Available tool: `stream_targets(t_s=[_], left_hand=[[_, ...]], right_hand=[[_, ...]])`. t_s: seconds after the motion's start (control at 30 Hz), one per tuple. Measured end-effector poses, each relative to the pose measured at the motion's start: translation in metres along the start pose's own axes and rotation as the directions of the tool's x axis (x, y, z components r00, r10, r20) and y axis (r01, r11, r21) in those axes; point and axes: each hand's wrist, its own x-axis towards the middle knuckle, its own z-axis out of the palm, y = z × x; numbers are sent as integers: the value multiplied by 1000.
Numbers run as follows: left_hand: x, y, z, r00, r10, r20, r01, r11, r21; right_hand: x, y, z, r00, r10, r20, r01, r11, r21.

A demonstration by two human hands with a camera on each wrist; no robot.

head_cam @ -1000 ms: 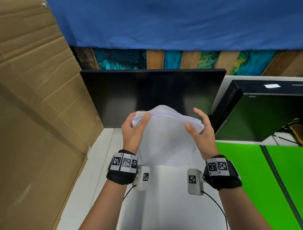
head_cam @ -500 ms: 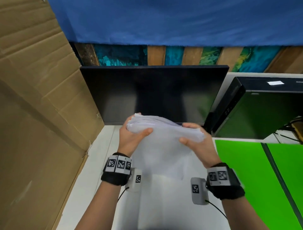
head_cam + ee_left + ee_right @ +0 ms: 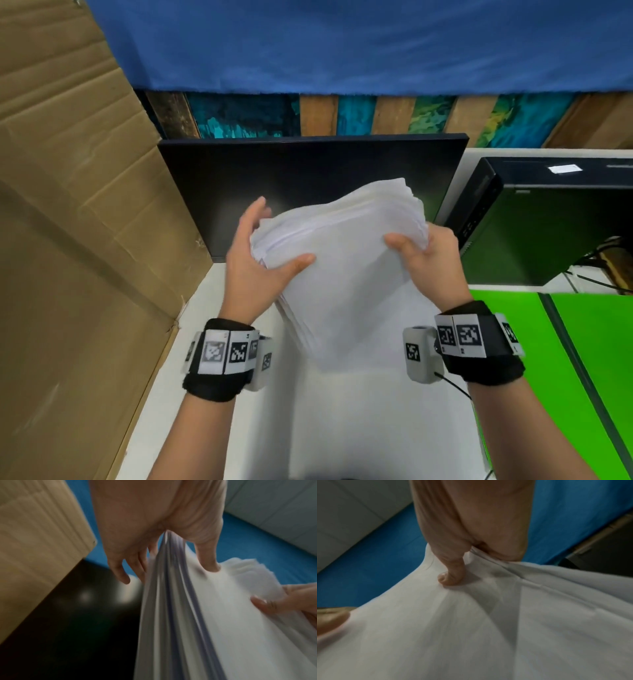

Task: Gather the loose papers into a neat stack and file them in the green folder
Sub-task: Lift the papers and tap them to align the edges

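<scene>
Papers (image 3: 342, 281): up in the air as one thick white bunch, over the white table (image 3: 191, 377) and in front of the dark screen (image 3: 308, 178). Tilted, with the far edge up high and the near edge down low. Not lined up yet; sheet edges spread out a bit along the left side and at the far corner.

Left hand (image 3: 253, 270): holding the left side of the bunch. Thumb flat on the top sheet, fingers reaching round the back, fairly straight. In the left wrist view, paper edge (image 3: 214, 615) tucked deep between thumb and fingers of this hand (image 3: 163, 513).

Right hand (image 3: 431, 263): gripping the right side. Thumb pressed down on top, fingers curled under and mostly hidden. In the right wrist view, thumb of this hand (image 3: 479, 520) denting the top sheet (image 3: 471, 628).

Green folder (image 3: 507, 359): flat on the table at the right, near the right wrist, not touching the bunch.

Also around: big brown cardboard (image 3: 85, 240) at the left, blue cloth (image 3: 342, 44) up behind, black computer box (image 3: 548, 233) at the right behind the folder.
</scene>
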Motion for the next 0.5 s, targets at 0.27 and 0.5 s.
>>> stream_targets(t_s=[0.27, 0.5], left_hand=[[5, 18, 1, 936, -15, 353, -165, 864, 475], [10, -22, -38, 972, -152, 180, 121, 977, 175]], right_hand=[[-12, -18, 16, 953, -84, 291, 134, 978, -158], [-14, 66, -29, 845, 241, 477, -34, 915, -401]])
